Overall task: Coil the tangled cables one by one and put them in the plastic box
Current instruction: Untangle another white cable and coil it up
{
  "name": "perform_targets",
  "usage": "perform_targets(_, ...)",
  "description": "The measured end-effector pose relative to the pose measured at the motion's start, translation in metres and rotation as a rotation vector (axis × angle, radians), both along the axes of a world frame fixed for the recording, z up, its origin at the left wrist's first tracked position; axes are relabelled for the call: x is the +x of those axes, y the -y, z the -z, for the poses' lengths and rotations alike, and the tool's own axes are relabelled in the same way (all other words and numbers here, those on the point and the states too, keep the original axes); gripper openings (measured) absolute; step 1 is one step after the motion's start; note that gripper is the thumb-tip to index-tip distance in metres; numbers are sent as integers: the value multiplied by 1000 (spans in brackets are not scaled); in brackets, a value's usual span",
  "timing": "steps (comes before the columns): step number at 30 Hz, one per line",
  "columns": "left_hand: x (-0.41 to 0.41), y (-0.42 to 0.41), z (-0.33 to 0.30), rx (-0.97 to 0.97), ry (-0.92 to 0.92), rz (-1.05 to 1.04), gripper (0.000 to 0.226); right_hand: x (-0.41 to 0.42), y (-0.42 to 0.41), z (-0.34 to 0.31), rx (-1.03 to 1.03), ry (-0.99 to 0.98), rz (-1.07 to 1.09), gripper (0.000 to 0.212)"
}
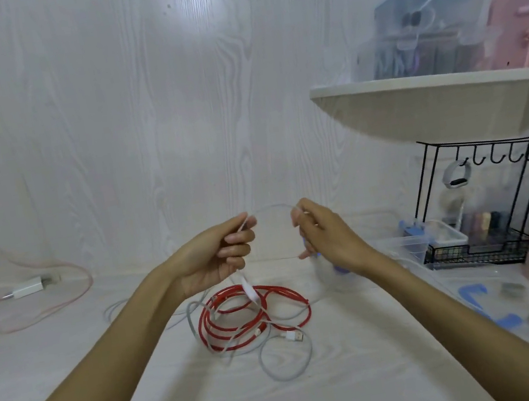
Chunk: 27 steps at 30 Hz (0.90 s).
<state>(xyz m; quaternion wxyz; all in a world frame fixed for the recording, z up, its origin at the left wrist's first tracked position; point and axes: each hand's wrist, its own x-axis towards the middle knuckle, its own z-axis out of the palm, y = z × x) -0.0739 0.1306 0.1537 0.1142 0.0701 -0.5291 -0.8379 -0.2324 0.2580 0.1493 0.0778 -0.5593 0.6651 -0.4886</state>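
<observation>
1. White cable (271, 207) is held up over the table (370, 374), arched between both hands, long axis running left to right.
2. Left hand (218, 256) is closed on one end; right hand (320, 231) is pinched on the other side of the arch.
3. Slack is seen dropping from the left hand into the tangle just below, so that hand is judged nearer the pile.
4. Red cable (253, 316) lies loosely looped there, snarled with a grey cable (286, 358).
5. Box (405, 244) sits to the right, near the right hand; clear plastic, apparently open.
</observation>
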Motion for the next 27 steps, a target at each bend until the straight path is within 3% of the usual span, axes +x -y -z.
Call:
perform_targets(6,-26,-9,-6,-89,-309,-82,35,-9,43,11,-104,-125,207,31)
perform_targets(9,-45,3,-10,-109,-423,-201,35,-9,79,18,-65,-205,232,24)
perform_targets(12,-62,37,-2,-303,-311,-481,36,-8,120,35,164,-393,187,25)
perform_targets(17,-69,83,21,-98,-258,-566,36,6,138,65,400,-541,-8,26)
perform_targets(22,-64,102,45,-169,-224,-552,17,9,128,51,548,-384,-206,37)
perform_targets(25,-64,106,50,-196,-201,-569,38,12,115,40,573,-334,-299,39)
perform_targets(27,-68,107,53,-268,-226,-535,38,11,109,34,601,-379,-316,39)
